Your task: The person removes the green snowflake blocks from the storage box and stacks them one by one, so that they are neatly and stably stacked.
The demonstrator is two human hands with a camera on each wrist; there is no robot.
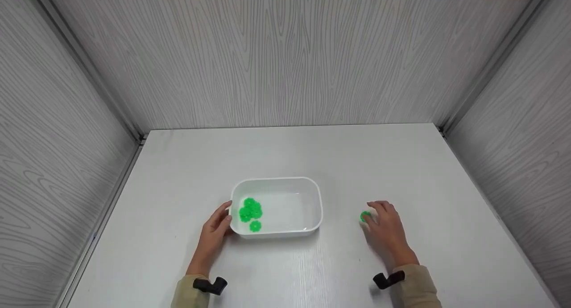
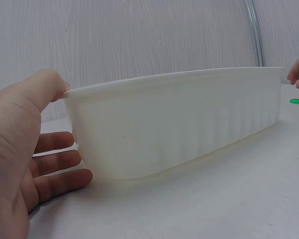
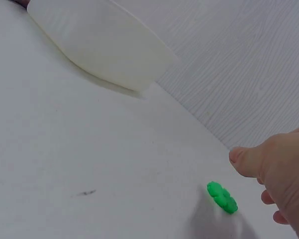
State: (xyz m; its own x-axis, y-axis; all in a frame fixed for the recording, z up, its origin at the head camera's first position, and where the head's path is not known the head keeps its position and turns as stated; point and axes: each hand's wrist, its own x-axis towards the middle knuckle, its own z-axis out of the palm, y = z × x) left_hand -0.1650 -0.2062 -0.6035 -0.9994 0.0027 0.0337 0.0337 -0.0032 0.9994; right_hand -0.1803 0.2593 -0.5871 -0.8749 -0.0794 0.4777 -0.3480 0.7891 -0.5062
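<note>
A white plastic box (image 1: 281, 231) stands on the table. My left hand (image 1: 215, 230) rests against its left end; the left wrist view has the thumb at the rim and the other fingers (image 2: 64, 181) along the wall below. Inside the box, at its left side, several bright green flower-shaped pieces (image 1: 250, 210) lie clustered, with one piece (image 1: 255, 226) a little apart. To the right of the box, my right hand (image 1: 387, 225) hovers over another green flower-shaped piece (image 3: 222, 197) lying on the table. Fingers and thumb are spread above this piece and do not hold it.
The white table (image 1: 285, 272) is bounded by a wood-grain panel (image 1: 285, 58) at the back and further panels on the left (image 1: 58, 156) and right (image 1: 517, 134). A small dark mark (image 3: 87, 192) shows on the tabletop. Both wrists carry small black devices.
</note>
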